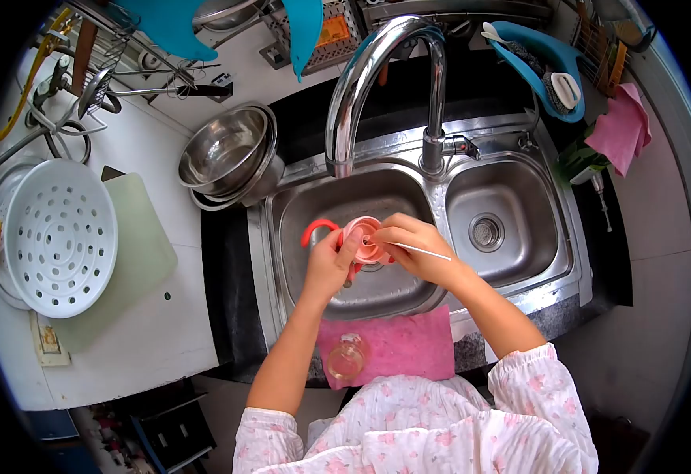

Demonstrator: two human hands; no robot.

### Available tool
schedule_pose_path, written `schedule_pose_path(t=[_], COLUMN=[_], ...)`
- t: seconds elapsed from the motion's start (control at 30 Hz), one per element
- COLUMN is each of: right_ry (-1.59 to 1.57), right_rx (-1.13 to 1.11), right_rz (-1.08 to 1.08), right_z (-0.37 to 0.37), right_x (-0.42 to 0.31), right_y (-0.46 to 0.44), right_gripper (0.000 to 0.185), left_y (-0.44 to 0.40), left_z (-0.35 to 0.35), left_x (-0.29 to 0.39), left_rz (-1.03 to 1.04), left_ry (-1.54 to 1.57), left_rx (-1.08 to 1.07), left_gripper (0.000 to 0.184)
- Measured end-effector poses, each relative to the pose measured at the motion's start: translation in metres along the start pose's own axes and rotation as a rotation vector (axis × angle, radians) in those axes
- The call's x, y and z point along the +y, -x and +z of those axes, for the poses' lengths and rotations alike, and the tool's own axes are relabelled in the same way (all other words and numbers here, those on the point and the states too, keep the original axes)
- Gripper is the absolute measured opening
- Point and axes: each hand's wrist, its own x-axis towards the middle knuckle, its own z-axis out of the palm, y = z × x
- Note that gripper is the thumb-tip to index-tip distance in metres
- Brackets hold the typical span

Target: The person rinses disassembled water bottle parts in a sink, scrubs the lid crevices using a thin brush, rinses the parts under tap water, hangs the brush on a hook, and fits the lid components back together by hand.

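Note:
Over the large left basin (pixel 298 276) of the steel sink, my left hand (pixel 331 265) is closed around a pink round cup lid (pixel 368 227) with red curved handles (pixel 319 229). The lid's hollow side faces up towards me. My right hand (pixel 415 246) pinches a thin white stick (pixel 424 251), its tip inside the lid; what the tip is like is hidden by my fingers. Below the basin, a small clear container (pixel 347 357) rests on a pink cloth (pixel 409 344) along the sink's front edge.
A chrome faucet (pixel 344 103) arches over the left basin. Stacked steel bowls (pixel 223 154) stand left of it. A white colander (pixel 61 237) leans by a pale green board (pixel 144 237). A blue caddy (pixel 574 67) holds brushes, near a pink cloth flower-like item (pixel 622 130).

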Motion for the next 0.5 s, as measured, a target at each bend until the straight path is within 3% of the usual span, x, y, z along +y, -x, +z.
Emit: schedule_pose_path(t=[0.5], right_ry=[0.101], right_rx=[0.013], right_rz=[-0.058], right_z=[-0.0037], right_x=[-0.0038], right_y=[0.0033], right_gripper=[0.018], left_y=[0.0037], left_z=[0.0016], left_x=[0.0030], left_rz=[0.067], left_ry=[-0.101], left_rx=[0.069], left_gripper=[0.041])
